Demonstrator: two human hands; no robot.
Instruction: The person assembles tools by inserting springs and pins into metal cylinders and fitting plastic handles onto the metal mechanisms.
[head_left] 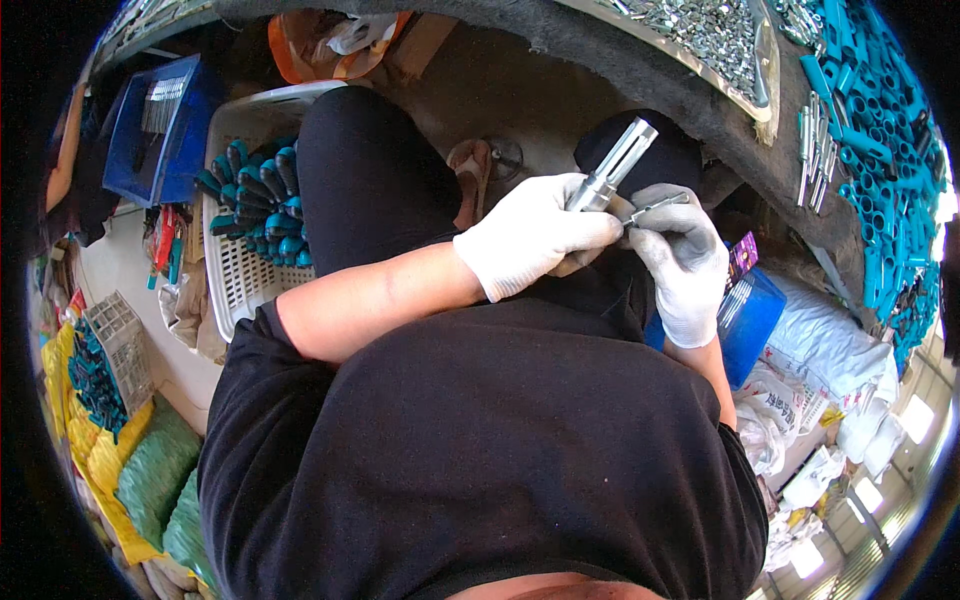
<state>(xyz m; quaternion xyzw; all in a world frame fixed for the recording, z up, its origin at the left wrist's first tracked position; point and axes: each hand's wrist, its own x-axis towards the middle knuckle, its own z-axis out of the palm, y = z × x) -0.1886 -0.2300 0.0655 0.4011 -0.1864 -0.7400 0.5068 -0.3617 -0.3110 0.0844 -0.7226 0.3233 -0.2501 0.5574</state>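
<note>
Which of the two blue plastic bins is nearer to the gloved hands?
The blue bin below the right hand, by the right forearm. The other blue bin sits far off, upper left, beyond the white basket.

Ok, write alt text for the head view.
Two white-gloved hands meet above the lap: the left hand grips a slotted metal tube, the right hand pinches a thin metal piece beside it. A white basket of teal-handled tools stands left.
</note>
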